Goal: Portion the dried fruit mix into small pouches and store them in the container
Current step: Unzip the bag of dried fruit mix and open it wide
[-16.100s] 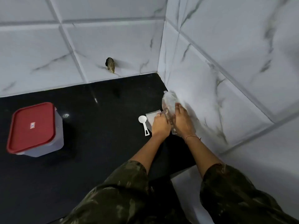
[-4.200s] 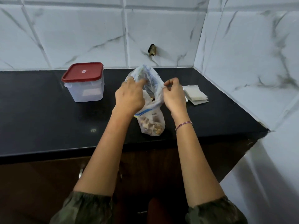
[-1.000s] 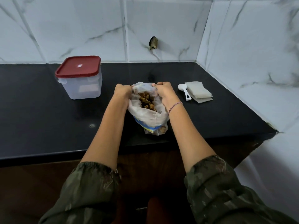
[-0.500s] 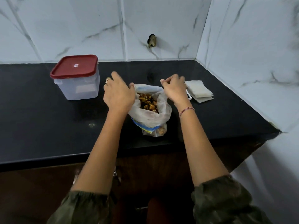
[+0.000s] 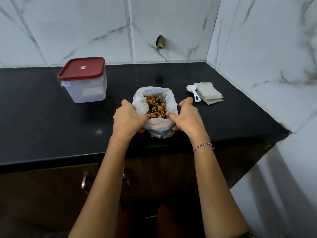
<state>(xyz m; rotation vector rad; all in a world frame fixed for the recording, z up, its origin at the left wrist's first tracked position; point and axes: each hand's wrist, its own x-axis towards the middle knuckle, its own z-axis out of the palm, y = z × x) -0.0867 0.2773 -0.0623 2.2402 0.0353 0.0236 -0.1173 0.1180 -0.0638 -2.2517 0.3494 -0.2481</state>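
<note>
Left hand (image 5: 128, 117) and right hand (image 5: 187, 116) grip the rolled-down rim of the fruit bag (image 5: 159, 125) on the desk (image 5: 51, 117), so opening looks finished and the next move probably needs the spoon (image 5: 193, 91) and one of the pouches (image 5: 209, 93).

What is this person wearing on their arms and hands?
The right hand has a thin braided bracelet, red and white, at its wrist. The left hand shows nothing worn. Both forearms are uncovered; no sleeve is plainly in view.
</note>
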